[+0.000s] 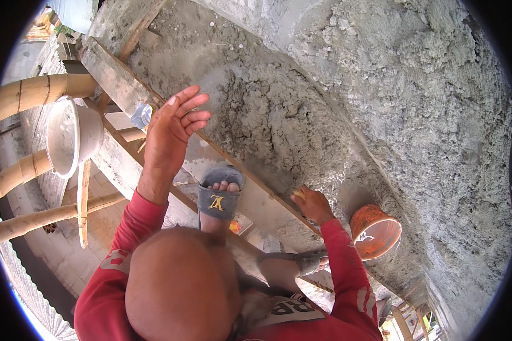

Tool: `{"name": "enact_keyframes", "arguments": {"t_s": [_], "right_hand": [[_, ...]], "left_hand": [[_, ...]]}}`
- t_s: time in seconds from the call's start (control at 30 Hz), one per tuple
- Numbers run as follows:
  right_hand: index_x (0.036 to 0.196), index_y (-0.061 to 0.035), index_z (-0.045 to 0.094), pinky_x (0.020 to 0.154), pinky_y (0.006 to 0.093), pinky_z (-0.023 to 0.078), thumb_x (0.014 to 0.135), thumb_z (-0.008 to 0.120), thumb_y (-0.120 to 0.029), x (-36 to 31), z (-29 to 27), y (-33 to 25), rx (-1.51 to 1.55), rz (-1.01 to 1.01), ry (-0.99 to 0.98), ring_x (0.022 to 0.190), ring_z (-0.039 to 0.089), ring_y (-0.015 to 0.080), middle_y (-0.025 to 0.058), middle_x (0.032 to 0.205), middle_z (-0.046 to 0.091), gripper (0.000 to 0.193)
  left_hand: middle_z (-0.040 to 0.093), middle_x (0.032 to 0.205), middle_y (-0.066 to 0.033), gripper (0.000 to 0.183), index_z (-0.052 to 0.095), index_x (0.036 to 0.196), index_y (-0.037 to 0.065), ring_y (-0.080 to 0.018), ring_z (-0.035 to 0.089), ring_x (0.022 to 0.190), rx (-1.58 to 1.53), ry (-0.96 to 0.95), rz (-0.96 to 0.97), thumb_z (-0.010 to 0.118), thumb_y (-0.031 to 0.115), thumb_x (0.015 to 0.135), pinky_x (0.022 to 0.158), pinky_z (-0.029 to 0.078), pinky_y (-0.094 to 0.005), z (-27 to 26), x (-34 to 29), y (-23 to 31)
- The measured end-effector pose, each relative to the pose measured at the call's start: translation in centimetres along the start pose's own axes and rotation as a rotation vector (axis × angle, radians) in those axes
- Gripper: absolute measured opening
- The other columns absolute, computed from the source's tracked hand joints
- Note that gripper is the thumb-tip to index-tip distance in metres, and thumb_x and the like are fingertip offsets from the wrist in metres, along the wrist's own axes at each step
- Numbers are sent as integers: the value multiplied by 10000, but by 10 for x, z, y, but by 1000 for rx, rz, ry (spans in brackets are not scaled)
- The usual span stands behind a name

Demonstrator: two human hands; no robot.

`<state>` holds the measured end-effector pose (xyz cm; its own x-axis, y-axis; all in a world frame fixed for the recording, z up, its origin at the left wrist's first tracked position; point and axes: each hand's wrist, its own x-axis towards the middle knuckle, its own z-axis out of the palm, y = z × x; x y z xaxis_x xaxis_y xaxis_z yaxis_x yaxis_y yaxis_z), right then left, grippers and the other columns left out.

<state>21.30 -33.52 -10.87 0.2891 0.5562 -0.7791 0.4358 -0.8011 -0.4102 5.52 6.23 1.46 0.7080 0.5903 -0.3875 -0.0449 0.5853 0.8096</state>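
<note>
My left hand (176, 128) is raised with its fingers apart and nothing in it, above a wooden board edge. My right hand (314, 206) is closed around the yellowish handle of a trowel (297, 194), low over rough, wet grey mortar (273, 116). The trowel's blade is hard to tell from the mortar around it. Just right of that hand, an orange bucket (375, 234) lies tilted, its mouth toward me and its inside smeared grey.
A rough cement wall (421, 96) rises at the right. A long plank (256, 182) edges the mortar. At the left are bamboo poles (45, 94), a whitish bucket (74, 136) and a small clear plastic container (143, 116). My sandalled foot (221, 196) stands between planks.
</note>
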Motion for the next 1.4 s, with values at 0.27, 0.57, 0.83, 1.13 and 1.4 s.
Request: {"name": "enact_keyframes", "arguments": {"t_s": [0.27,0.57,0.83,1.13,1.4], "right_hand": [[1117,-37,686,637,413,545,1046,628,-532,92,31,-112,803,119,198,714,696,284,156,899,719,503],[1148,-82,614,447,288,450,1123,517,-522,21,-26,-88,1755,176,-141,518,550,139,42,740,593,451],[1193,-35,545,600,514,565,1133,502,-452,-10,-105,-69,347,129,302,636,699,381,188,813,710,424],[1214,-8,486,729,637,563,1098,561,-407,-56,-78,10,-245,196,233,855,714,558,314,881,730,422],[1223,-39,500,732,627,557,1113,530,-425,-9,-48,-63,-151,2,352,782,721,505,285,807,723,402]], "left_hand": [[711,1348,-177,523,528,1492,-71,-224,748,1058,-18,73,5,473,326,1157,933,607,-335,-3,-6,10],[717,1344,-175,521,535,1492,-66,-227,749,1064,-64,103,27,479,325,1152,940,606,-332,-14,-4,9],[705,1376,-166,519,523,1504,-58,-213,748,1086,-127,70,-114,461,322,1156,958,606,-323,-1,22,-18],[682,1403,-151,557,460,1558,-60,-197,721,1096,-125,-11,-28,429,342,1173,972,588,-308,2,21,-1],[691,1397,-145,537,480,1544,-49,-200,728,1097,-133,-21,-100,427,333,1170,973,587,-317,12,23,-20]]}}
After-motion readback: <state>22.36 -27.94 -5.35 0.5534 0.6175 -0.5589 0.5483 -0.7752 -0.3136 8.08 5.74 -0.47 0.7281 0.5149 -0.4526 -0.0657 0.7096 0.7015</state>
